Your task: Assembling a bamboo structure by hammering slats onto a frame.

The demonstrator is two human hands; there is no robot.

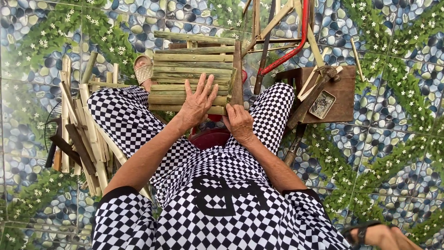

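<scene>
A frame of green bamboo slats [192,69] fixed side by side rests on my lap, between knees in black-and-white checked cloth. My left hand [199,99] lies flat on the nearest slats with its fingers spread. At the frame's lower right corner, my right hand [239,121] grips the edge next to an upright wooden end piece [237,76]. Neither hand carries a tool.
A pile of loose bamboo sticks [88,132] lies on the floor at my left. On my right, a small brown wooden bench [340,95] carries a hammer [314,92] and a tin of nails [322,104]. A red metal frame [289,51] stands ahead. A red stool [210,137] sits under me.
</scene>
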